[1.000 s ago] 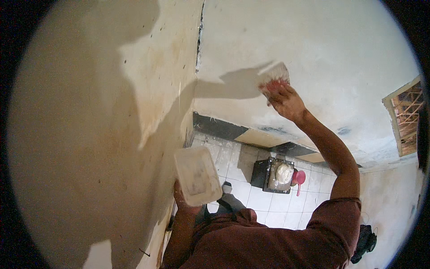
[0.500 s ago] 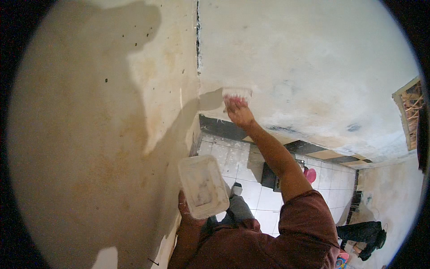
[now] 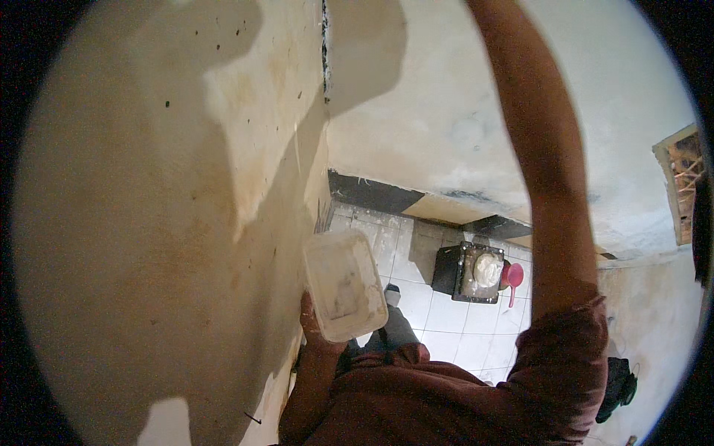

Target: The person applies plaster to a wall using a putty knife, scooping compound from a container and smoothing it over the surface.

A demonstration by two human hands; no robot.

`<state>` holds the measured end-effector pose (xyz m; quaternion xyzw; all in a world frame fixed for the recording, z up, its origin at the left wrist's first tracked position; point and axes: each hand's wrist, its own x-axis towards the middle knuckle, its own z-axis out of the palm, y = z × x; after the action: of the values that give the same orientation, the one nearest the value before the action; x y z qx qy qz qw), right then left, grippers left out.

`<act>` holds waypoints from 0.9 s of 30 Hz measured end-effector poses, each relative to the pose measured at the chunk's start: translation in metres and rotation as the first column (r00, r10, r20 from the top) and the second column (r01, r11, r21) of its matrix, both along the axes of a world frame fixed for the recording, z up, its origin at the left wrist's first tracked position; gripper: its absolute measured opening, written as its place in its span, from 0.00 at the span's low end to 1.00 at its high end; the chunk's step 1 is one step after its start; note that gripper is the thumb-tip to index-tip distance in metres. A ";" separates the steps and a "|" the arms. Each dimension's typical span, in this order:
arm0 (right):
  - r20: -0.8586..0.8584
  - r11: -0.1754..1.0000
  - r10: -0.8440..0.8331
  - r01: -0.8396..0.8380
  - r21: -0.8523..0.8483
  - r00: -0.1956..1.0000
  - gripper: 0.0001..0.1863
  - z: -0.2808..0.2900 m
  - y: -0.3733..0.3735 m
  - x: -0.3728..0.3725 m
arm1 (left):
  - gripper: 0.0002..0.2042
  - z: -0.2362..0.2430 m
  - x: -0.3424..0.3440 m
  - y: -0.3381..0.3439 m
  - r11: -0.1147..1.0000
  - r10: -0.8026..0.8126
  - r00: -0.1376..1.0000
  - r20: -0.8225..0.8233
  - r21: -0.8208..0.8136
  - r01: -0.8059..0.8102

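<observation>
My left hand (image 3: pixel 318 327) grips a whitish, translucent rectangular plastic tub (image 3: pixel 346 286) by its near left side, close to the left wall. The tub is tilted so that its inside shows, with whitish and grey smears on the bottom. My right arm (image 3: pixel 547 141) reaches up along the facing wall (image 3: pixel 424 111), and its hand is beyond the upper edge of the view. Whatever that hand holds cannot be seen. Patches of grey and dark staining mark the facing wall's plaster.
The stained left wall (image 3: pixel 149 282) meets the facing wall at a cracked corner. A nail (image 3: pixel 253 418) sticks out low on it. On the tiled floor stands a black box (image 3: pixel 448 271) with white paste (image 3: pixel 488 270) on top, beside a pink dipper (image 3: pixel 512 275). A framed opening (image 3: pixel 680 182) is at right.
My right hand, which held a broad pale tool against the facing wall near the corner, has gone up out of view. The tub has shifted slightly upward. The black box is now uncovered by my arm.
</observation>
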<state>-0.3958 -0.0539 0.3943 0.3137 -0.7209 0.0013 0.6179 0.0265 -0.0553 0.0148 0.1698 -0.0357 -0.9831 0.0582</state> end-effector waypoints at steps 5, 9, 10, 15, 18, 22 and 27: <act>0.043 0.954 0.080 -0.089 0.285 0.996 0.24 -0.351 -0.007 -0.023 | 0.30 -0.076 0.034 -0.003 0.985 0.043 0.997 -0.061 0.170 -0.032; 0.424 0.928 0.071 -0.216 0.305 0.903 0.27 -0.551 0.050 0.022 | 0.27 -0.026 0.028 -0.005 0.979 0.091 0.994 0.067 0.178 -0.101; 0.526 0.922 0.037 -0.232 0.310 0.850 0.28 -0.562 0.045 0.042 | 0.27 -0.036 0.034 -0.009 0.979 0.111 0.991 0.071 0.164 -0.122; 0.839 0.764 0.176 -0.609 0.212 0.514 0.30 -0.496 0.038 0.081 | 0.26 -0.089 0.027 -0.007 0.867 -0.005 0.933 -0.360 0.464 0.184; 0.804 0.615 0.085 -0.666 0.422 0.588 0.30 -0.446 0.034 0.072 | 0.28 -0.036 0.014 0.006 0.981 -0.022 1.000 0.019 0.193 0.018; 0.787 0.505 -0.176 -0.631 0.588 0.592 0.28 -0.427 0.001 0.013 | 0.28 -0.130 0.041 0.015 0.750 0.030 0.980 0.198 0.643 -0.153; 0.849 0.743 0.076 -0.597 0.302 0.523 0.32 -0.427 0.154 -0.027 | 0.31 -0.003 -0.003 0.005 0.989 0.025 0.998 -0.062 0.150 -0.016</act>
<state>-0.4228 0.0996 -0.0322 0.5867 -0.8023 0.0548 0.0958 0.0239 -0.0508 0.0114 0.1424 0.0416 -0.9873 0.0566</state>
